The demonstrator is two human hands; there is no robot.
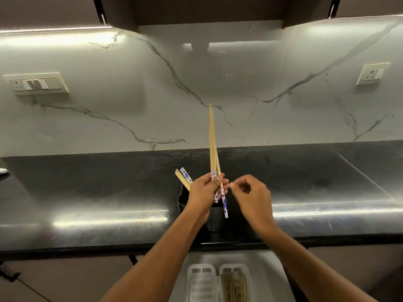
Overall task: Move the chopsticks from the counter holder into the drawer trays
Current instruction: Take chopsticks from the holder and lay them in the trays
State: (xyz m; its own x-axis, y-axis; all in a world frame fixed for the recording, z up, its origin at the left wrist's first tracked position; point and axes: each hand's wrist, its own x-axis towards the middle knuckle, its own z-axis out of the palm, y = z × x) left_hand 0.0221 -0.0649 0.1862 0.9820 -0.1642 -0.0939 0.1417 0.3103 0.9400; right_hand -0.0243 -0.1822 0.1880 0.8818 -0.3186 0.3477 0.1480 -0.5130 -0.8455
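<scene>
Bamboo chopsticks [212, 138] stand bunched in the left hand [204, 192] grip above the black holder [214, 216] on the table, right hand [250, 192] loosely curled, holding nothing; align ends before lowering toward 6 o'clock trays [201, 282].

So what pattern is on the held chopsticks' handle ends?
Blue-and-white floral print on the chopsticks, plain wood above; head view.
</scene>
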